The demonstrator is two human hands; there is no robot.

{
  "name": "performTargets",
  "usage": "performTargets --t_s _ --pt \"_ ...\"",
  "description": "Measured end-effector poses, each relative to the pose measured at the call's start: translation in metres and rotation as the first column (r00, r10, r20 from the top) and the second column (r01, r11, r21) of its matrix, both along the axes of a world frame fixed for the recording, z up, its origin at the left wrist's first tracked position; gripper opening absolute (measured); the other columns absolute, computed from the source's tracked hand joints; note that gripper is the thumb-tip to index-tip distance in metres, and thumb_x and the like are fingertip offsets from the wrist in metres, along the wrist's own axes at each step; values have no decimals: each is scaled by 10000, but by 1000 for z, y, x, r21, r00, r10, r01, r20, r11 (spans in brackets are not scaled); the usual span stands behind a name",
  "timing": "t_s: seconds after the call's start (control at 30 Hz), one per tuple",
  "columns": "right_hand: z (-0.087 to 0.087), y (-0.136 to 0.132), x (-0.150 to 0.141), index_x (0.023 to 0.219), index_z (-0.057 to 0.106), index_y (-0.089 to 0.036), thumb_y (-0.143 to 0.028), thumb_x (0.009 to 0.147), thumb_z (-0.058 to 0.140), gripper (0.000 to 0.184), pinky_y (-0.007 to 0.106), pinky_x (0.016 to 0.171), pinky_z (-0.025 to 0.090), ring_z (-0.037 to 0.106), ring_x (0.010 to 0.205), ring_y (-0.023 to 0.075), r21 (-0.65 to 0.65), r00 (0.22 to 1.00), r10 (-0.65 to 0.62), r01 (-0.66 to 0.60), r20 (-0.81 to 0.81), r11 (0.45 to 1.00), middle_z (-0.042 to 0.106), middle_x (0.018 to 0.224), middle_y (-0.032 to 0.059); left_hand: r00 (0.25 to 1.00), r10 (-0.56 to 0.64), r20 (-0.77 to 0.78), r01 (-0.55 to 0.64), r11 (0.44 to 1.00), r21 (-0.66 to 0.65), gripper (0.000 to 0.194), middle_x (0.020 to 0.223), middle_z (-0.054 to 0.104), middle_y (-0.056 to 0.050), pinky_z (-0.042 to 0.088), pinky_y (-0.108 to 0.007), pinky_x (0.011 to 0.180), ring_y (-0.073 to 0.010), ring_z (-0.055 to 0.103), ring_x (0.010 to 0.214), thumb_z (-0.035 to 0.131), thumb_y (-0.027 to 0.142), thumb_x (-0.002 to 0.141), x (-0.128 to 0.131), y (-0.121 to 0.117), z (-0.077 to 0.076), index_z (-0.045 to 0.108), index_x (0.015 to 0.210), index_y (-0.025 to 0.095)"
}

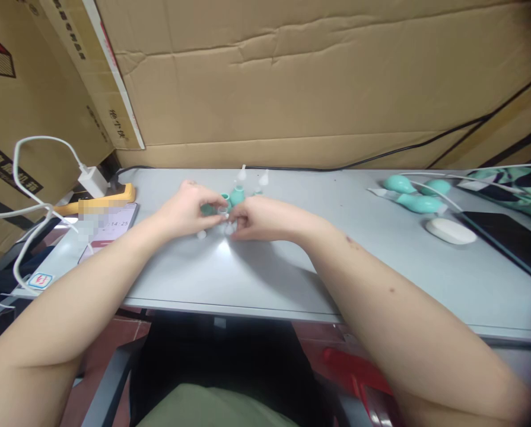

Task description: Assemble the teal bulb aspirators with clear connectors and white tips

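Observation:
My left hand (189, 207) pinches a small clear plastic part (223, 210) between thumb and fingertips, just above the table. Close against it, my right hand (260, 219) has its fingers curled in; what they hold, if anything, is hidden. Some small translucent pieces (228, 228) show by the right fingertips. Behind the hands stands a teal squeeze bulb (237, 196) with an open neck, and a white tapered nozzle (242, 173) shows just behind it. Another white nozzle (264, 179) rises behind my right hand. A small white round piece (202, 235) lies under my left hand.
Several teal bulbs (398, 184) with clear tips lie at the right, near a white oval object (451, 230) and a dark tablet-like slab (509, 240). A phone (114, 228), a yellow object (96, 201) and white cables are at left. Cardboard (314, 83) walls the back.

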State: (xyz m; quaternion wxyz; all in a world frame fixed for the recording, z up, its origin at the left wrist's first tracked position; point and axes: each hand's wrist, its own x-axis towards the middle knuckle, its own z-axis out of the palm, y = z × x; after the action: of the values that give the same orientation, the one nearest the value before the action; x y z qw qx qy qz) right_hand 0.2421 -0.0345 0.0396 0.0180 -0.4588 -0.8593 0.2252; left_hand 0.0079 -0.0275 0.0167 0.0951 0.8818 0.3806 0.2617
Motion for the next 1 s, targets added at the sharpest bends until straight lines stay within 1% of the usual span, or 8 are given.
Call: performTargets --t_s 0.13,0.27,0.37,0.43,0.5,0.6,0.7,1.0 --pt "12 1 10 863 772 -213 -204 810 748 59 330 614 349 517 588 132 47 999 -25 27 -36 999 683 719 -16 993 43 -112 -45 999 -14 139 969 841 -22 333 -490 1033 -247 704 1006 869 355 895 6 -2 0 855 997 262" --pt "19 2 16 787 706 -198 -179 861 694 77 327 667 403 514 630 141 269 940 -51 148 -338 952 629 684 -12 973 103 -208 -99 995 27 119 981 806 -56 283 -506 991 -300 619 1107 869 354 912 12 -4 -1 866 997 272" --pt "15 6 15 915 735 -205 -245 935 649 97 374 777 489 599 755 204 491 860 -30 319 -510 810 685 795 41 967 120 -225 -109 992 63 151 987 792 -82 277 -513 973 -314 579 1114 841 359 925 15 -5 -4 866 1042 268" --pt "10 12 13 1068 766 -218 -269 953 637 180 458 944 511 658 987 295 642 884 -11 349 -468 683 752 1001 100 969 117 -219 -102 992 78 164 978 797 -85 281 -517 966 -313 568 1095 837 356 919 15 -4 -6 861 1051 262" --pt "4 18 12 1275 758 -227 -306 966 649 336 567 1085 455 613 1232 400 725 933 -31 300 -359 620 763 1210 149 972 111 -208 -94 992 86 152 955 810 -75 287 -523 968 -308 562 1065 845 352 901 13 -3 -7 852 1020 257" --pt "-2 26 9 1487 675 -204 -334 995 636 511 698 1138 365 499 1407 512 724 975 -79 207 -207 658 747 1343 203 978 106 -181 -91 992 89 142 902 811 -53 298 -527 978 -295 562 1019 864 373 875 11 -2 -7 835 947 255" --pt "-6 31 7 1425 710 -186 -318 1011 619 445 731 1140 329 480 1430 528 686 984 -99 174 -148 707 778 1296 205 986 91 -137 -79 993 90 176 922 804 -56 324 -511 980 -283 576 1003 863 408 867 9 -2 -5 842 958 259" --pt "6 21 14 1186 708 -233 -326 1040 607 200 616 1165 378 602 1300 409 630 917 -77 327 -391 704 783 1183 146 997 58 51 -67 980 190 238 1101 798 -60 381 -491 1037 -268 627 1038 759 415 964 6 -8 0 854 1139 286"
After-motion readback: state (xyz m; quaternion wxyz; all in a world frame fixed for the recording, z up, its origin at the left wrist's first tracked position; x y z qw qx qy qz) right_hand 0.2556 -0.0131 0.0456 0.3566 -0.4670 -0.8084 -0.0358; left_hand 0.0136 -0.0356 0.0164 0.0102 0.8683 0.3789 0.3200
